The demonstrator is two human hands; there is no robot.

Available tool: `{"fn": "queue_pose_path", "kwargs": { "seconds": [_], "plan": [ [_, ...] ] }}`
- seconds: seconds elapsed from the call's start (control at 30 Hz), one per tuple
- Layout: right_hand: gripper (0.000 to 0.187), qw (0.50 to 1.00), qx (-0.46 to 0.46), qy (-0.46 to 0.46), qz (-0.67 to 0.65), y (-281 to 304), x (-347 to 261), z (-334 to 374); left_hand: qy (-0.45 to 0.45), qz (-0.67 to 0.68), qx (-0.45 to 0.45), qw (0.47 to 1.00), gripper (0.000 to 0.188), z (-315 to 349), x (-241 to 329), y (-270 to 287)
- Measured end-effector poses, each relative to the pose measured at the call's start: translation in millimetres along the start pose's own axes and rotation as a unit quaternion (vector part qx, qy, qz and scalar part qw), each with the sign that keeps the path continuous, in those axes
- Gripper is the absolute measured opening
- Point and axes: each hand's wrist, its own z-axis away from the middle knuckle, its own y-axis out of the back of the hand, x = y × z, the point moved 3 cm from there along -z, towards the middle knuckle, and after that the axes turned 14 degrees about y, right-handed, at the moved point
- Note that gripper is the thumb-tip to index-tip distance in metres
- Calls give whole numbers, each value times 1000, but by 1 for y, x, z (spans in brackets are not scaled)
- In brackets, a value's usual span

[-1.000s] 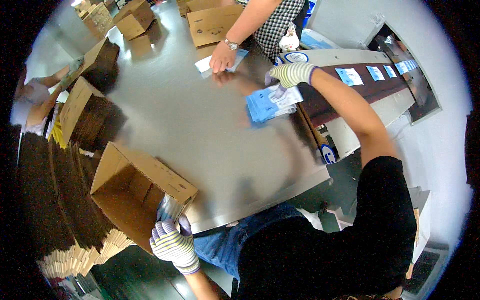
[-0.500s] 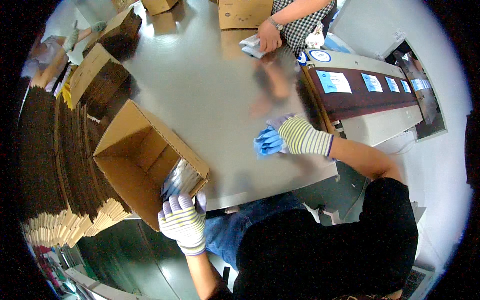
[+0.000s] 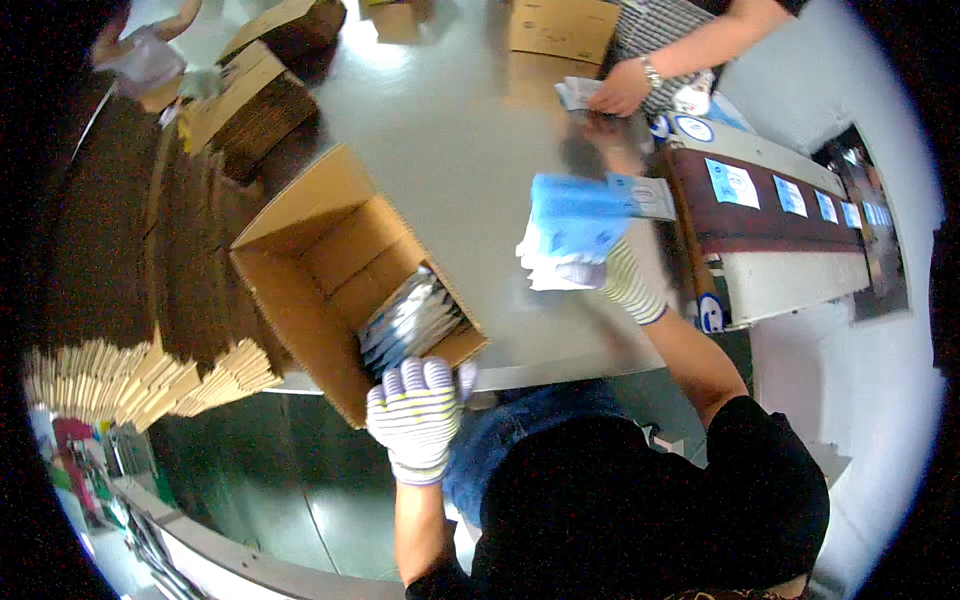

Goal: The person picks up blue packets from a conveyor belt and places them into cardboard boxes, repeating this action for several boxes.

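Observation:
An open cardboard box sits tilted at the near left of the table, with several silvery-and-blue packets piled in its near right corner. My left hand, in a striped glove, grips the box's near rim with its fingers hooked over the edge. Over the table, my gloved right hand holds a stack of blue-and-white packets, smeared by motion; the fingers are partly behind it. One more blurred packet shows at the stack's right side, close to the conveyor's end; I cannot tell whether it touches the stack.
To the right, a conveyor with a dark red belt carries several spaced packets. A co-worker's hand holds packets at the far side, near a brown carton. Flattened cardboard is stacked along the left.
The packets in my right hand are raised and turned, now showing as a fuller stack. A further packet appears beside them. My left hand stays on the box rim; the whole view has shifted.

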Motion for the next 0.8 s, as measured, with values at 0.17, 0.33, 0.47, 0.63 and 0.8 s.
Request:
{"fn": "queue_pose_path", "kwargs": {
  "seconds": [0.17,0.33,0.47,0.63,0.8],
  "plan": [
    [38,640,-331,453,526,-172,-62,-41,1,6,-53,999,28,11,2,4],
    [31,394,-397,283,779,-236,18,-75,-12,-10,-49,999,28,18,12,10],
    [24,287,-511,78,807,-225,55,-66,25,12,-61,998,24,12,1,7],
    [22,494,-462,351,647,-207,24,-37,1,13,-71,997,24,12,8,6],
    [34,674,-172,399,597,-145,-12,-30,29,15,-56,998,29,15,-1,11]
  ]
}}
